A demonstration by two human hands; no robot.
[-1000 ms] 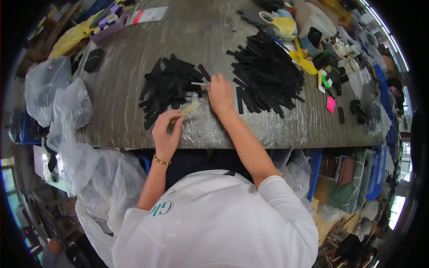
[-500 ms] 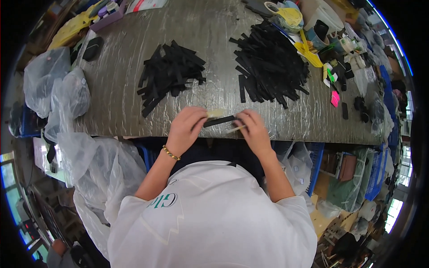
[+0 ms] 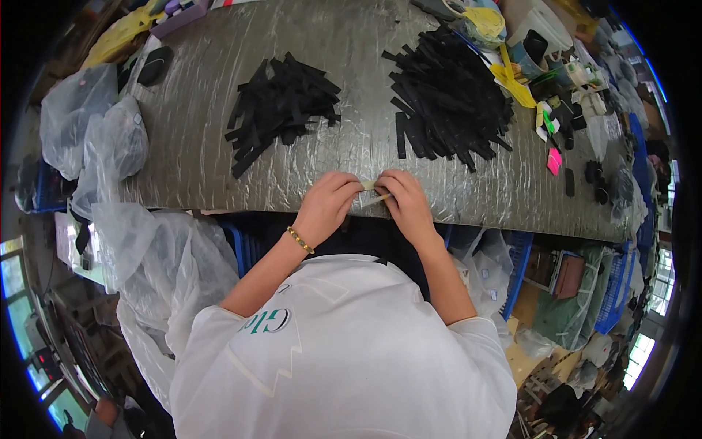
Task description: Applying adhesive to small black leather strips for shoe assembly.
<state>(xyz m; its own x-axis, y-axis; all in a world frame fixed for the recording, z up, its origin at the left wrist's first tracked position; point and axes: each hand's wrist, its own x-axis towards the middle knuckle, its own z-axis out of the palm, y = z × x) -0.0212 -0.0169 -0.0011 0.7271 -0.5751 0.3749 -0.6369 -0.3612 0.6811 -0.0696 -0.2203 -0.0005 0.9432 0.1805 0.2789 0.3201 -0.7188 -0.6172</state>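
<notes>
At the table's front edge my hands are close together, fingers closed. My left hand (image 3: 330,199) pinches one end of a small pale-yellow piece (image 3: 368,186), which spans the gap to the right fingertips. In my right hand (image 3: 406,201) a thin pale stick-like tool (image 3: 377,199) pokes out leftward between the fingers. No black strip shows between the hands; the fingers may cover one. Beyond my left hand lies a loose pile of black strips (image 3: 281,106). A larger pile of black strips (image 3: 450,99) lies beyond my right hand.
Clear plastic bags (image 3: 117,146) bulge over the table's left edge. A dark pouch-like item (image 3: 155,66) lies near them. Right of the large pile are yellow scissors-like handles (image 3: 512,82), a pink tag (image 3: 553,161) and cluttered containers (image 3: 530,55). Blue crates (image 3: 519,271) stand below the table.
My hands have come closer together. The black strip that stretched between them no longer shows, and the pale-yellow piece now bridges their fingertips. The view has shifted slightly.
</notes>
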